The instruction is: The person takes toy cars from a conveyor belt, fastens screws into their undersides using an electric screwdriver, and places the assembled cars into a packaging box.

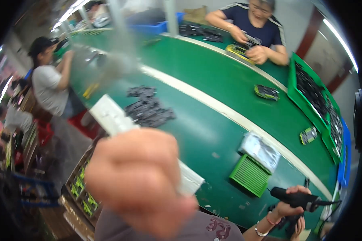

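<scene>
Close to the camera, a blurred fist, taken as my left hand [136,180], fills the lower middle, fingers curled. A white strip [112,116] runs behind it; whether the fist grips the strip cannot be made out. At the lower right my right hand [287,207], with bands at its wrist, is closed around a black corded electric screwdriver [291,197]. Just below it, fingers of another hand [298,229] rest by dark parts; its owner is unclear. A green perforated tray [250,175] and a silvery bag [259,150] lie left of the screwdriver.
Dark parts [149,108] lie piled on the green table [197,120]. Across it, a person handles a yellow-and-black piece [240,52]. Green bins [309,100] of black parts line the right side. A box [78,188] of bright green pieces stands lower left. Another person [50,80] works farther left.
</scene>
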### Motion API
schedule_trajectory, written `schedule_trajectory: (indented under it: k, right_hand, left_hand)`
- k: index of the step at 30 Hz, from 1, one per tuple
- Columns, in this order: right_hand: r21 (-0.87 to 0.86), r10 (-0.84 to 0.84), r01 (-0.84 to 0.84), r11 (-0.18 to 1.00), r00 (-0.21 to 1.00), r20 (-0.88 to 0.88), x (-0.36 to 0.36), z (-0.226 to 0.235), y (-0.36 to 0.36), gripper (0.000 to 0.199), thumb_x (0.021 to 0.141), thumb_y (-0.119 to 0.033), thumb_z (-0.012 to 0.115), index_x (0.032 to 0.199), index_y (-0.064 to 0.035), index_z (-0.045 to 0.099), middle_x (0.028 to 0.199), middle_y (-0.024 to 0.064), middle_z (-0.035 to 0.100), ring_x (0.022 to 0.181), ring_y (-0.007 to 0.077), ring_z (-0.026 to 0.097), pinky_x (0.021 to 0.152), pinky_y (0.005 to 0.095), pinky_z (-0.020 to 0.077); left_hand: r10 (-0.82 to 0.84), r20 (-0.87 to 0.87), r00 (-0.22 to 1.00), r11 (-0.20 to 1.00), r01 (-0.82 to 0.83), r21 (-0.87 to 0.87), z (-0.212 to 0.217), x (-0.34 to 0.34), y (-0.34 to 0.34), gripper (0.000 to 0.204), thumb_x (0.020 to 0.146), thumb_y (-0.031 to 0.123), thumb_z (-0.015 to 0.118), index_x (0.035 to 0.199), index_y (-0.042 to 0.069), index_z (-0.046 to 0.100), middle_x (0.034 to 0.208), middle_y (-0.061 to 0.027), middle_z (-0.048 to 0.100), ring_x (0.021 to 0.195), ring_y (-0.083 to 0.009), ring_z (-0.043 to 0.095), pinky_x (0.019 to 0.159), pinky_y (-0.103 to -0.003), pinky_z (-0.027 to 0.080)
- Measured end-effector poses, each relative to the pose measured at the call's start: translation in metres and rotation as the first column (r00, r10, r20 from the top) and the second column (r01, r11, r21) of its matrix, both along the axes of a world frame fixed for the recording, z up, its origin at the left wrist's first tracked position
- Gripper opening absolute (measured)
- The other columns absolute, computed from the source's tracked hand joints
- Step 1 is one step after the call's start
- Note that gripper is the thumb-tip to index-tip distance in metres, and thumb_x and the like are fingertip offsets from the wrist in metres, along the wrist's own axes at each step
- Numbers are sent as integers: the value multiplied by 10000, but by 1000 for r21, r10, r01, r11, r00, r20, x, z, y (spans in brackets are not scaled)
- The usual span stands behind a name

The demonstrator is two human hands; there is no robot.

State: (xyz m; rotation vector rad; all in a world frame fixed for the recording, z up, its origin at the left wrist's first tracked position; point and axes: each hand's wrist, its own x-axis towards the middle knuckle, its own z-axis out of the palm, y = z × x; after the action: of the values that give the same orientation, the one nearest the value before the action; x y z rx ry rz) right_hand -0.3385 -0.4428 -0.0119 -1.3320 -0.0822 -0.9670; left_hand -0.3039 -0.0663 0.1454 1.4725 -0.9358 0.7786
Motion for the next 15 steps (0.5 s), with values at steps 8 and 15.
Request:
schedule_trajectory:
  k: [8,15]
  right_hand:
    - [-39,52,-51,998,998,19,2,6,3,788,661,-775,483,960,-49,417,708,74,463,580,155,468,548,264,396]
    - [-78,38,-34,996,998,47,2,10,3,784,678,-779,451,948,-44,434,684,76,476,526,162,459,528,274,398]
  left_hand:
    - [-559,-124,820,814,571,110,20,32,-42,193,721,55,606,606,8,458,527,-47,404,400,-149,314,369,-271,237]
    - [-380,-299,875,903,421,85,14,31,-42,219,742,96,607,608,18,452,534,-40,392,432,-158,314,387,-270,244]
